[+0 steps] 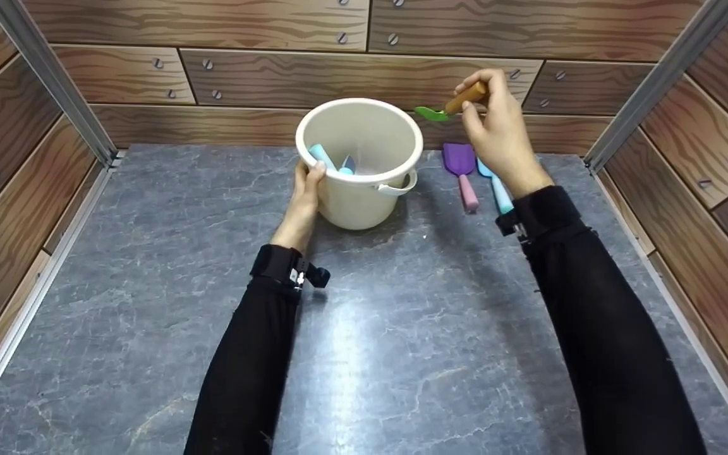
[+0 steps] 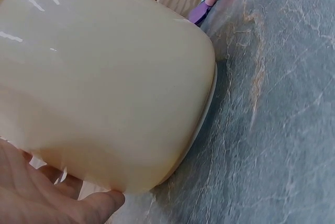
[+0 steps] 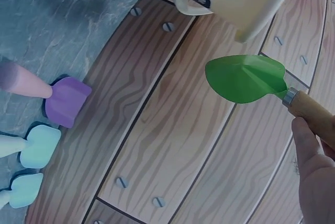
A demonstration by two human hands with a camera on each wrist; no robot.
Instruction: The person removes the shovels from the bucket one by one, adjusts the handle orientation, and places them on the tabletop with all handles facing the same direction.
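Observation:
A cream bucket point(image 1: 364, 202) stands upright near the back wall. My left hand point(image 1: 305, 196) holds its near left side, with the thumb at the rim; the left wrist view shows the fingers point(image 2: 65, 182) against the outer wall. Inside the bucket lie a light-blue handle point(image 1: 321, 157) and a small blue tool point(image 1: 347, 165), partly hidden by the rim. To the right of the bucket, my right hand point(image 1: 500, 126) pinches the wooden handle of a small green trowel point(image 3: 246, 77) in the air. The trowel's blade points left, toward the bucket but apart from it.
On the grey marbled surface point(image 1: 181, 284), right of the bucket, lie a purple shovel point(image 1: 459, 158) with a pink handle and a light-blue shovel point(image 3: 41, 145). Another light-blue shovel point(image 3: 26, 190) lies beside them. Wood-patterned walls point(image 1: 275, 76) enclose the back and sides.

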